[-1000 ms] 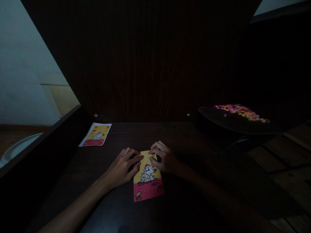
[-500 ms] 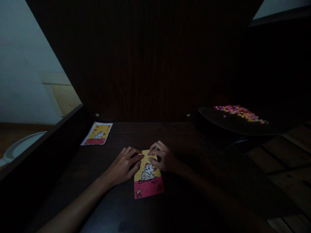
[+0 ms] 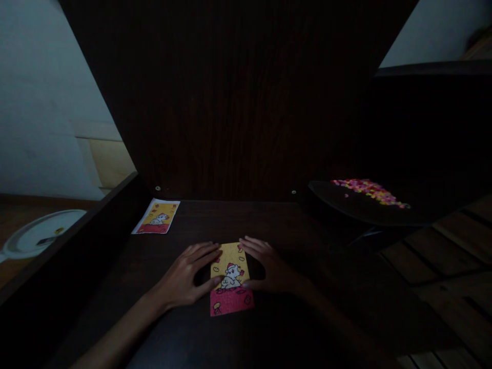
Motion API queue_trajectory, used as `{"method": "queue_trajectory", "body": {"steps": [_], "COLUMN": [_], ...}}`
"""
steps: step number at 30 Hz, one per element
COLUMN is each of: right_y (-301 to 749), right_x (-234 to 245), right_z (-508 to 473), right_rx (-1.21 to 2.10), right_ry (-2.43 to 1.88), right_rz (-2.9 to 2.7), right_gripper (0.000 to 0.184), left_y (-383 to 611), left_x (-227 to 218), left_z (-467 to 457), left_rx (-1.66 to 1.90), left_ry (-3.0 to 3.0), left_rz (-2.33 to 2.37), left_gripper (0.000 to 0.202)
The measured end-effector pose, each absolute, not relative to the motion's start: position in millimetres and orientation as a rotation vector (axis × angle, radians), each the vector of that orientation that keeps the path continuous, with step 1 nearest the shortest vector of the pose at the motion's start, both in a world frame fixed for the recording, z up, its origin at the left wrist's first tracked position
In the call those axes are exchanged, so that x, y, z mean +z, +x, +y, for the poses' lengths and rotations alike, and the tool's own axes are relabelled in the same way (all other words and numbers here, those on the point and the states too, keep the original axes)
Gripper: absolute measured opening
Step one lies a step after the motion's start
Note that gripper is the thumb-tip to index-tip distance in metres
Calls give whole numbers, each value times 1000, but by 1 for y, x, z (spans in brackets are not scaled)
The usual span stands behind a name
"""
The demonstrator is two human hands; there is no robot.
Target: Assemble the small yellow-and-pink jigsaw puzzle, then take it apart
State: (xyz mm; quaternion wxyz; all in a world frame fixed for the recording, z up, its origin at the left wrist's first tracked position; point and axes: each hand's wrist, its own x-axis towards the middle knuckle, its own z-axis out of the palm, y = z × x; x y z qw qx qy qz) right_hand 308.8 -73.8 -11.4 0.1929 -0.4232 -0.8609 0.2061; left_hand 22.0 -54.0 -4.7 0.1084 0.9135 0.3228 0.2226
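Note:
A small yellow and red jigsaw puzzle (image 3: 231,279) with a white cartoon animal lies flat on the dark wooden table (image 3: 277,328). My left hand (image 3: 187,275) rests against its left edge with the fingers stretched out. My right hand (image 3: 269,266) lies along its right edge, fingers also extended and flat. Neither hand holds anything. A printed picture (image 3: 156,217) of the same design lies at the table's far left corner.
A dark tray (image 3: 357,205) with several bright loose puzzle pieces (image 3: 368,190) stands to the right, beyond the table. A tall dark wooden panel (image 3: 238,102) rises behind the table. A white round object (image 3: 38,238) lies on the floor at the left.
Both hands have slid from the puzzle's top edge down to its two sides, and the fingers have straightened. The camera has tipped a little, so the puzzle's top is uncovered.

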Motion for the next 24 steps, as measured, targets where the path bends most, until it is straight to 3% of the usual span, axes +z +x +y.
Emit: {"method": "queue_trajectory", "body": {"steps": [3,6,24], "right_y": [311,308,305], "right_x": [-12,-13,-9], "right_z": [-76,-75,-69], "right_rx": [606,605,532], "right_ry": [-1175,-1156,-1220], "right_rz": [-2491,-2516,-2476], "right_gripper": [104,106,99], "left_y": [16,14,19], "left_x": [-9,-15,-13], "left_z": [-62,-62,-52], "left_rx": [569,506,406], "left_ry": [2731,2772,2785], "left_rz": [947,964,976], "left_gripper": [73,80,72]}}
